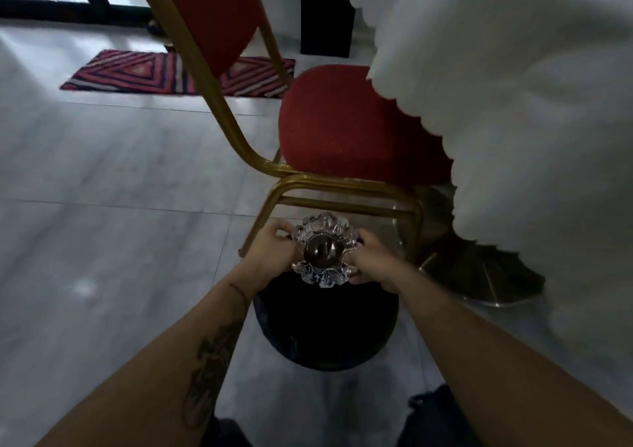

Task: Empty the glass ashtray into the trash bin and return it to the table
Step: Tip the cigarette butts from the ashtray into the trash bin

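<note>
The glass ashtray [323, 249] has a scalloped clear rim and a dark round middle. It is held above the far rim of a round black trash bin [325, 330] that stands on the floor. My left hand [270, 251] grips its left edge and my right hand [371, 258] grips its right edge. Whether the ashtray is tilted or turned over, and what lies in it, I cannot tell. The table [513, 86], covered in a white scalloped cloth, fills the right side.
A red chair with a gold frame [342, 127] stands just beyond the bin, tucked under the tablecloth. The table's metal base [486, 285] sits right of the bin. A striped red rug [147, 73] lies on the grey tiled floor at the far left.
</note>
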The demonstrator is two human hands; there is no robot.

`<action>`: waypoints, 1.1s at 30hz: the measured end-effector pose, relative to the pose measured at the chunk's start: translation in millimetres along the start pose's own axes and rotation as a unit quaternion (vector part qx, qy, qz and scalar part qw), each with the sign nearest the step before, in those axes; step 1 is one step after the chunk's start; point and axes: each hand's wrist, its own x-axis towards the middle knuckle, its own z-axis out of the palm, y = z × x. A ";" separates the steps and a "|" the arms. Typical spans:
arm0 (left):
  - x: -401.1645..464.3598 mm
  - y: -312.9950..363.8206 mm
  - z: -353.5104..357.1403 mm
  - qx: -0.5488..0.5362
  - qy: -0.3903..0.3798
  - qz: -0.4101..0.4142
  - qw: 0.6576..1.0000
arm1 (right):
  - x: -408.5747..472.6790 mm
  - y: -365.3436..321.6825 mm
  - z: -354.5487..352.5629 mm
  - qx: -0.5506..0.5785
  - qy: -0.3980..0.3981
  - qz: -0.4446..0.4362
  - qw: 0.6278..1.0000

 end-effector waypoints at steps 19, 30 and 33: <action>-4.8 -23.1 12.5 0.248 0.032 0.162 0.955 | 4.6 39.3 11.6 -0.091 0.107 -0.192 0.971; -20.2 -37.9 7.8 0.431 -0.029 0.297 0.852 | -23.8 41.4 15.2 -0.233 0.164 -0.360 0.888; -18.1 -49.2 4.3 0.501 -0.023 0.367 0.784 | -25.6 51.1 12.2 -0.315 0.168 -0.414 0.837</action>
